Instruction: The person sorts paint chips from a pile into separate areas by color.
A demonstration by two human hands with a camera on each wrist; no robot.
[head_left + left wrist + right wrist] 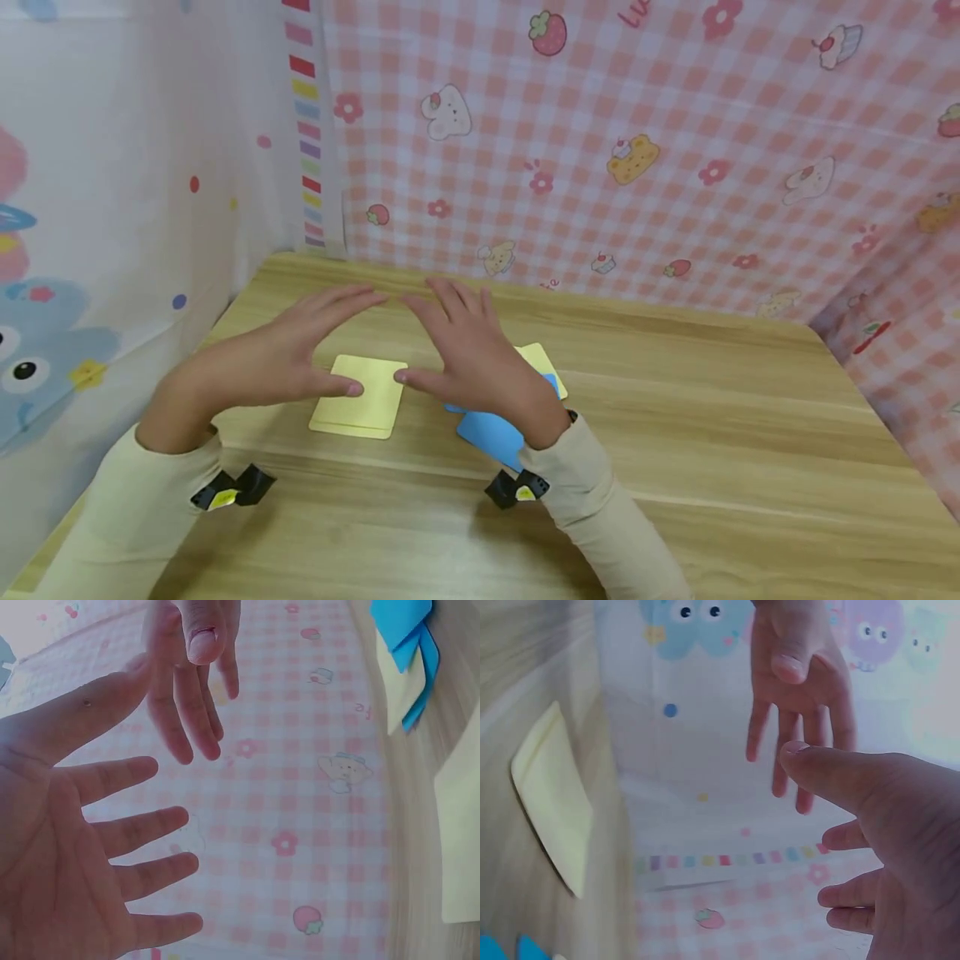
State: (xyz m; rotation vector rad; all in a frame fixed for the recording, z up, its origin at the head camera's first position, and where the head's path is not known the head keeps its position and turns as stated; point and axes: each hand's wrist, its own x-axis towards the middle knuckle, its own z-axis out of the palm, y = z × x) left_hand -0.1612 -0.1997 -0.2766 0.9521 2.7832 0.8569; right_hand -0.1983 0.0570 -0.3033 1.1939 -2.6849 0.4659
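Midair, a person's left hand [277,354] and right hand [480,362] hover with empty, extended fingers above the table [712,467], the yellow card [356,411] lying below and between them, left thumb farther over it.

**A booth-like, curtained-off corner**

A wood-grain table [720,442] is walled in on three sides: pink checked cloth [495,167] with strawberries [553,37], cupcakes [840,48] and bear faces [633,162] at the back and right, white cloth [135,125] with a blue cartoon creature [67,329] on the left. It looks like a makeshift booth; whether in a home or studio cannot be told.
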